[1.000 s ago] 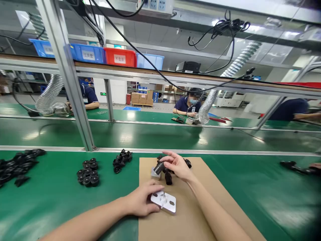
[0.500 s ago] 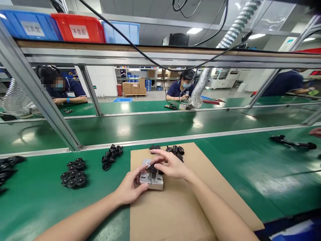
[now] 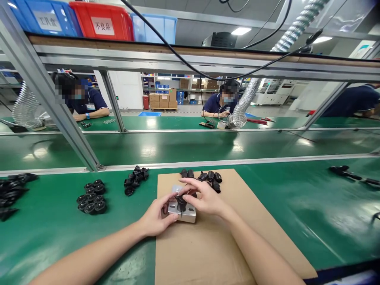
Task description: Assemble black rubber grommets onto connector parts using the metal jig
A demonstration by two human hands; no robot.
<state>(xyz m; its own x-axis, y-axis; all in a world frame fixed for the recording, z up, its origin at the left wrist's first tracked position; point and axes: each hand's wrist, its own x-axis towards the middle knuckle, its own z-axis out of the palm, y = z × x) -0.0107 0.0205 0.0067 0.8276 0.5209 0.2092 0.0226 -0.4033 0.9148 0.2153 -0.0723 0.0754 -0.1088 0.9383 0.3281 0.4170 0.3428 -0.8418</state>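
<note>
Hands (image 3: pixel 156 217) (image 3: pixel 204 200) on metal block (image 3: pixel 182 213) | black part (image 3: pixel 180 202) mostly hidden

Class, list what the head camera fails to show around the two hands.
Head view: shape of small black plastic part, hidden by right hand.
Head view: left side of silver metal block, covered by left hand.
Head view: long black tool, far right, blurred, cut by edge.

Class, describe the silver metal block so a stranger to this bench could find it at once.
On the green workbench lies a brown cardboard sheet. Near its far end the left hand grips the silver metal block while the right hand pinches a small black part on it. Unlike the loose black round parts nearby, it is pale, shiny and boxy.
</note>
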